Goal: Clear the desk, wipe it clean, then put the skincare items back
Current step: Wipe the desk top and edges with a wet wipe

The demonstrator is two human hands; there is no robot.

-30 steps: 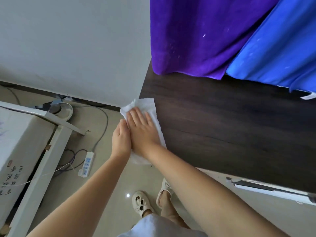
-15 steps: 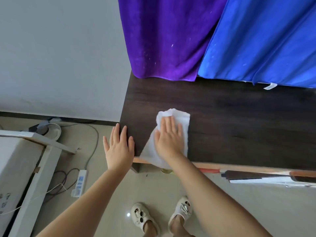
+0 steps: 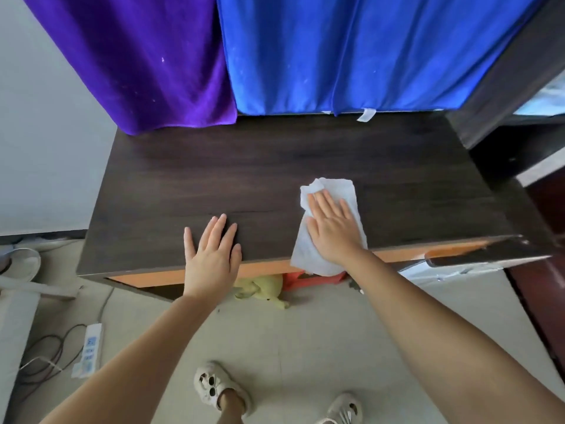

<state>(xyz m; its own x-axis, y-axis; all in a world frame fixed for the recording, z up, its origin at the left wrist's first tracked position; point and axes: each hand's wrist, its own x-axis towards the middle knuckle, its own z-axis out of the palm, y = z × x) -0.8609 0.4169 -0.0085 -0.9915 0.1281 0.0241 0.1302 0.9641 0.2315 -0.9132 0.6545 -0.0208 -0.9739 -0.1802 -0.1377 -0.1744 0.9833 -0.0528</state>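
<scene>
From the head view, I see the white wipe (image 3: 331,218) lying flat on the dark desk (image 3: 244,179), right of centre, with its near end drooping over the front edge. I judge it thin, soft and very light, likely damp; it will bunch or slide unless it is pressed down, so the best hold is a flat palm over its middle, not a pinch at a corner.

My right hand (image 3: 333,228) does just that: fingers straight and spread, palm down on the wipe, nothing curled round it. My left hand (image 3: 212,249) lies flat on the bare desk near the front edge, well apart from the wipe, fingers straight, holding nothing; I take it as a brace.

No skincare items show on the desk, so I judge the wiping step is in hand.
</scene>
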